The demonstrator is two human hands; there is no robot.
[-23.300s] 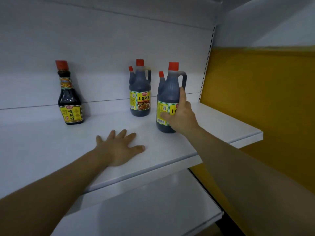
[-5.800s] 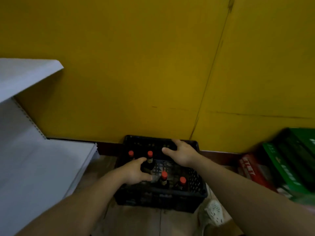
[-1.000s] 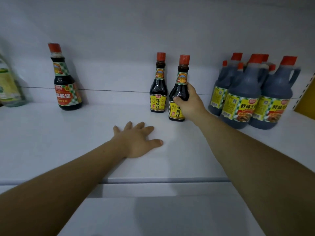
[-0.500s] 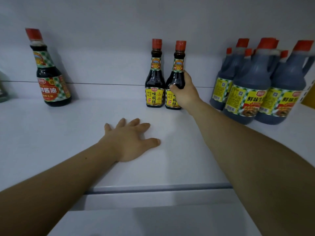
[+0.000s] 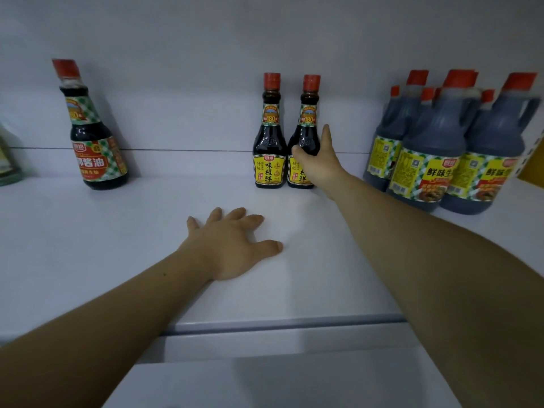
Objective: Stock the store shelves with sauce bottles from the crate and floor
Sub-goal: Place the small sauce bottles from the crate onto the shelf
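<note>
The sauce bottle [image 5: 308, 136] stands upright at the back of the white shelf [image 5: 117, 231], shoulder to shoulder with its twin [image 5: 269, 145]. The right hand [image 5: 319, 166] wraps its lower body, thumb across the yellow label, forefinger up the side. Best play here: make sure the base sits flat and the label faces front, then let go without nudging the neighbour. The left hand [image 5: 232, 245] lies flat, fingers spread, holding nothing. Dark glossy bottles, red caps, slim necks; handled jugs [image 5: 432, 148] cluster to the right.

Tucked into line
Slid gripped bottle [image 5: 309, 113] from in front of the twin bottle [image 5: 269, 136] to right beside it, touching; lifted one finger of right hand [image 5: 318, 163] straight up.
</note>
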